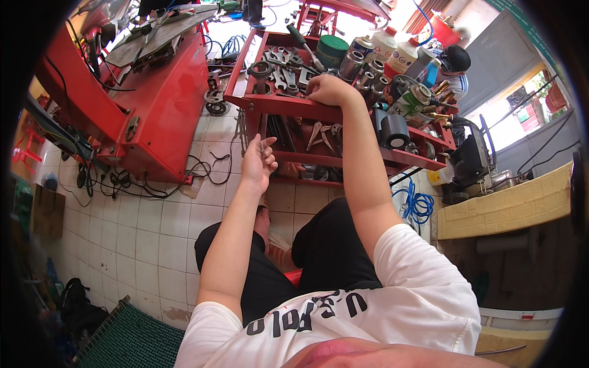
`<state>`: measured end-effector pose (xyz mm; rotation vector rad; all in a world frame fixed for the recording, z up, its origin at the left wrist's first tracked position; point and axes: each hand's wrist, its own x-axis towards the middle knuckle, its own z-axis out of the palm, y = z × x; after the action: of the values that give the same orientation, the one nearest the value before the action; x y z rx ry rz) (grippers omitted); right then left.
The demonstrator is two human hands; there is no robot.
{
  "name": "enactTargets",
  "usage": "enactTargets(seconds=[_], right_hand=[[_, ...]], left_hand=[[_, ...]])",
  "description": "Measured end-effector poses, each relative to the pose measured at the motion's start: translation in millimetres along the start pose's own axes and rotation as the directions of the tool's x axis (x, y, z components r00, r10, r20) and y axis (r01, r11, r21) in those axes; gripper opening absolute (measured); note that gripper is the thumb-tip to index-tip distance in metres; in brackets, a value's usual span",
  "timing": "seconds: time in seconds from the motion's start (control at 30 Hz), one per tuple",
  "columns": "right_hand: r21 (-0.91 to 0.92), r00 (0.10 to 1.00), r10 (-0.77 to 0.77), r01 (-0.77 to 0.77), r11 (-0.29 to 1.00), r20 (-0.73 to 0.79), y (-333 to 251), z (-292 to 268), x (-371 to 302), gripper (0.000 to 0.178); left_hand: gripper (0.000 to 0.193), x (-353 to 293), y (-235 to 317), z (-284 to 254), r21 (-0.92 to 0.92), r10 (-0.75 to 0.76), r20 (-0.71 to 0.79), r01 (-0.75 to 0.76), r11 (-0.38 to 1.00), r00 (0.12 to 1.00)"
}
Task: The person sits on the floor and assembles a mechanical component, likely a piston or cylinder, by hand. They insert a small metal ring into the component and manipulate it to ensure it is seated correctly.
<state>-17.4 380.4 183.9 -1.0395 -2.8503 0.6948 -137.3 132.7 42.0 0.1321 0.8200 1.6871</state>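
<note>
My right hand [334, 90] reaches over the front edge of the red tool cart's top tray [300, 105]. Its fingers are bent down among the tools, and what they close on, if anything, is hidden. Open-end wrenches [283, 76] lie in a pile just left of it. Behind the pile, a ratchet handle [305, 46] slants across the tray. Large sockets [351, 65] stand to the right of my fingers. In front of the cart's left side, my left hand [261, 161] is raised, palm up, with curled fingers around something small that I cannot make out.
Locking pliers [324, 136] lie on the cart's lower shelf. Bottles [402, 56], a green round tin [332, 50] and spray cans crowd the top tray's right end. A red machine [161, 104] stands left, with black cables on the tiles. A blue hose [417, 202] coils at right.
</note>
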Motion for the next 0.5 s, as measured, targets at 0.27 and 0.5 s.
enactTargets(seconds=[0.27,0.5], right_hand=[[-0.196,0.995,-0.092,0.083,0.977,-0.036,-11,8,17,0.025],[-0.268,0.999,-0.036,0.03,0.963,-0.02,2,18,37,0.027]], left_hand=[[0.041,0,-1,1,0.023,0.003,-0.015,-0.002,1.0,1.0],[0.04,3,-2,-1,0.003,-0.001,0.013,0.001,1.0,1.0]])
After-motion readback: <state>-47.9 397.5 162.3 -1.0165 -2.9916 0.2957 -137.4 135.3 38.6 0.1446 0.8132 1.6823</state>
